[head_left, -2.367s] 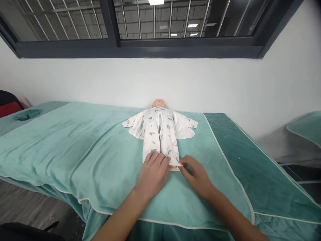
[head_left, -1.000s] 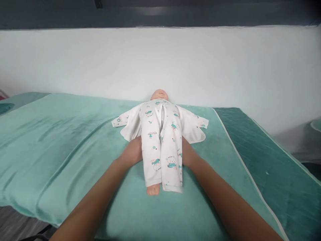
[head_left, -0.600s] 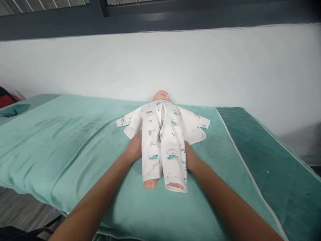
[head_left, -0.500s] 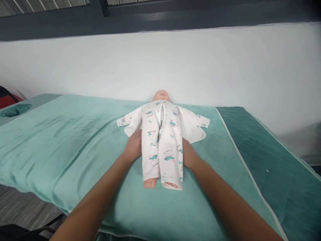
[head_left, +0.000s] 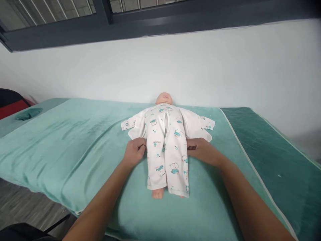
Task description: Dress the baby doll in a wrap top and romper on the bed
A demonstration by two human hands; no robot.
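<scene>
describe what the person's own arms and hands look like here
The left forearm and right forearm are bare, with no sleeves, watch or bracelet showing. Each grip, the left hand and right hand, is ungloved; some fingers are hidden, so rings can't be ruled out.

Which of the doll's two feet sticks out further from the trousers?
The foot on the side of the person's left hand: it shows plainly below its trouser leg, while only a sliver of the other foot peeks out.
</scene>
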